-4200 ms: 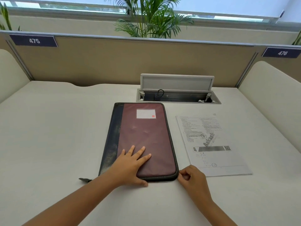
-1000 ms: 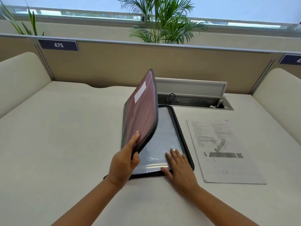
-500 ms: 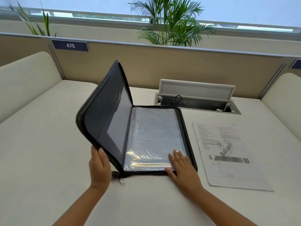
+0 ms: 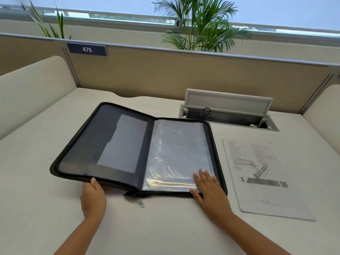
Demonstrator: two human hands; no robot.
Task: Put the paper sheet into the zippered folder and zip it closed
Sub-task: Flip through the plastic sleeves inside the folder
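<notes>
Zippered folder (image 4: pixel 117 144) lies unzipped & spread open on a white desk (image 4: pixel 36 181). Left hand (image 4: pixel 93 196) pinches the cover's near edge, lifted slightly; right hand (image 4: pixel 209 188) rests flat, fingers spread, on the clear sleeves. Printed paper sheet (image 4: pixel 265 177) lies just right of folder, apart.

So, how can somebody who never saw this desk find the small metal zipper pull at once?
Find the open black zippered folder in the middle of the cream desk. At the near end of its spine, between both hands, the small silver metal zipper pull lies alone on bare desk.
</notes>
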